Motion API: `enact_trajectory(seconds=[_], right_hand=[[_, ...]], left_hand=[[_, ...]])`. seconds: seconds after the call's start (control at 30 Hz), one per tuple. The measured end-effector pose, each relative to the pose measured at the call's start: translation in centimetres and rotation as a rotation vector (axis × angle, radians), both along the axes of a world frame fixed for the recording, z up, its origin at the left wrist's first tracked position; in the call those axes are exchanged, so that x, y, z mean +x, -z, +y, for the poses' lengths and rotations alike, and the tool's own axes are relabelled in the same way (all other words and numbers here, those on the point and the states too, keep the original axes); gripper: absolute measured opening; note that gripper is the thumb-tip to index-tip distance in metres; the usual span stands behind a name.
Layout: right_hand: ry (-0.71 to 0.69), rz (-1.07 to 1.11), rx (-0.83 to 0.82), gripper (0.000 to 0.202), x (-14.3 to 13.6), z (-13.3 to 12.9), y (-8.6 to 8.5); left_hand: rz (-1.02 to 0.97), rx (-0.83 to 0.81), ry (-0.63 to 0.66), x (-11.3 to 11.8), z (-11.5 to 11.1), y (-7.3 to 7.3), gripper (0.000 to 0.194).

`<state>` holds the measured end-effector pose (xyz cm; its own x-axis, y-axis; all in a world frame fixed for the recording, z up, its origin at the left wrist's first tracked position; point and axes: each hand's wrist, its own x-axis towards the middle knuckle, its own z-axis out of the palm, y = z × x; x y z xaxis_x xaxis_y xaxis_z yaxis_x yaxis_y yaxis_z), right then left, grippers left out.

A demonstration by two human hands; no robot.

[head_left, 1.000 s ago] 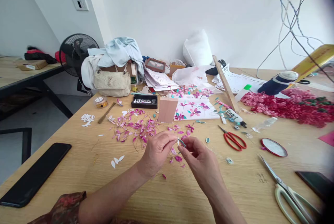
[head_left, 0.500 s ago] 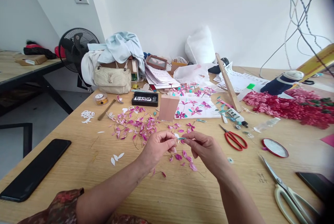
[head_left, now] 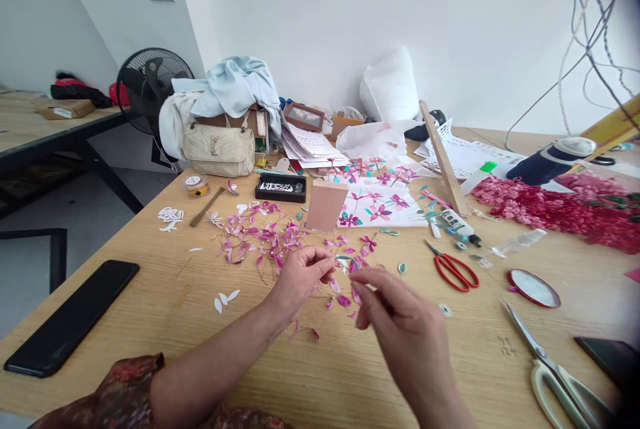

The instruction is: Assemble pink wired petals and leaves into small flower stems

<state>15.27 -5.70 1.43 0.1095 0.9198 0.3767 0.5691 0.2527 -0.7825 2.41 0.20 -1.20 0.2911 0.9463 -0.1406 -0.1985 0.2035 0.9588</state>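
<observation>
My left hand (head_left: 305, 277) pinches one end of a thin teal strand (head_left: 349, 258), which curves to the right from its fingertips. Just right of it, my right hand (head_left: 395, 309) is closed in a pinch; whatever lies between its fingertips is too small to make out. Pink and magenta petals (head_left: 275, 232) on fine stems are scattered beyond my left hand, and more petals (head_left: 344, 300) lie between the hands. Behind them stands a wooden block (head_left: 326, 206) beside a white cloth (head_left: 385, 212) bearing pink and teal flowers.
Red-handled scissors (head_left: 455, 272), large scissors (head_left: 545, 356) and a red-rimmed round dish (head_left: 534, 288) are on the right. A black phone (head_left: 75, 316) lies at left, near white petal shapes (head_left: 224, 301). A black tray (head_left: 281, 188) and a beige bag (head_left: 219, 149) sit farther back.
My right hand has moved down and toward me, away from the teal strand. More of the strand shows at my left fingertips. The view has shifted slightly.
</observation>
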Motion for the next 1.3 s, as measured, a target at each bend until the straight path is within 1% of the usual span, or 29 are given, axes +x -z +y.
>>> enact_trajectory(seconds=[0.07,0.13,0.2,0.27,0.3,0.4,0.5,0.57,0.63,0.7,0.8,0.87,0.93,1.0,1.03,1.07,1.13,1.17,1.2,1.23,1.27,1.3], right_hand=[[0.015,0.049,0.004,0.015,-0.9,-0.3,1.3],[0.013,0.113,-0.072,0.019,-1.5,0.2,2.9],[-0.029,0.198,-0.155,0.026,-1.9,0.9,4.1],[-0.061,0.236,-0.171,0.026,-2.1,1.4,4.7],[-0.058,0.208,-0.152,0.024,-2.1,1.6,4.8],[-0.017,-0.017,-0.052,0.018,-2.1,1.5,4.7],[0.008,-0.216,0.019,0.024,-2.0,1.2,4.6],[0.017,-0.292,0.013,0.026,-2.0,1.0,4.6],[0.016,-0.343,-0.021,0.027,-2.0,0.7,4.7],[-0.003,-0.374,-0.052,0.028,-2.0,0.2,4.5],[-0.052,-0.401,-0.075,0.028,-1.3,-0.5,3.1],[-0.099,-0.414,-0.073,0.028,-0.2,-0.5,1.6],[-0.122,-0.410,-0.064,0.026,1.3,0.3,0.1],[-0.122,-0.355,-0.075,0.023,2.8,1.5,-0.6],[-0.128,-0.298,-0.094,0.021,3.4,2.1,-0.4],[-0.140,-0.226,-0.119,0.020,3.8,2.6,0.1],[-0.165,-0.072,-0.174,0.021,3.8,3.0,1.9],[-0.159,-0.018,-0.195,0.023,3.4,2.9,3.0],[-0.142,-0.002,-0.218,0.026,2.8,2.4,4.0],[-0.119,-0.006,-0.225,0.027,2.1,1.7,4.9],[-0.116,-0.042,-0.236,0.026,1.3,0.8,5.5],[-0.102,-0.096,-0.219,0.026,0.6,-0.1,5.8]], left_hand=[[-0.003,0.004,-0.019,-0.2,0.1,0.0,0.016],[0.005,0.007,-0.026,-0.3,0.1,-0.1,0.015],[0.019,0.023,-0.027,-0.5,0.0,-0.3,0.015],[0.033,0.036,-0.029,-0.6,-0.1,-0.2,0.014],[0.036,0.039,-0.027,-0.6,-0.1,-0.1,0.015],[0.070,0.047,-0.008,-0.7,0.0,0.6,0.017],[0.168,0.106,0.005,-0.6,0.1,1.4,0.019],[0.292,0.249,-0.020,-0.5,0.0,1.5,0.016],[0.439,0.463,-0.061,-0.5,-0.1,1.4,0.012],[0.557,0.651,-0.060,-0.4,-0.2,1.3,0.013],[0.658,0.804,0.033,-0.4,-0.2,1.3,0.019],[0.709,0.868,0.126,-0.4,-0.3,1.2,0.022],[0.694,0.910,0.244,-0.5,-0.5,0.9,0.022],[0.590,0.879,0.325,-0.6,-0.7,0.2,0.019],[0.518,0.815,0.331,-0.6,-0.8,-0.2,0.017],[0.441,0.717,0.312,-0.6,-0.9,-0.6,0.014],[0.293,0.469,0.231,-0.6,-0.8,-1.1,0.011],[0.237,0.362,0.187,-0.5,-0.7,-1.1,0.011],[0.202,0.293,0.148,-0.4,-0.6,-1.0,0.012],[0.195,0.270,0.110,-0.3,-0.4,-0.8,0.013],[0.222,0.291,0.069,-0.2,-0.2,-0.5,0.013],[0.280,0.350,0.029,0.0,0.0,-0.2,0.012]])
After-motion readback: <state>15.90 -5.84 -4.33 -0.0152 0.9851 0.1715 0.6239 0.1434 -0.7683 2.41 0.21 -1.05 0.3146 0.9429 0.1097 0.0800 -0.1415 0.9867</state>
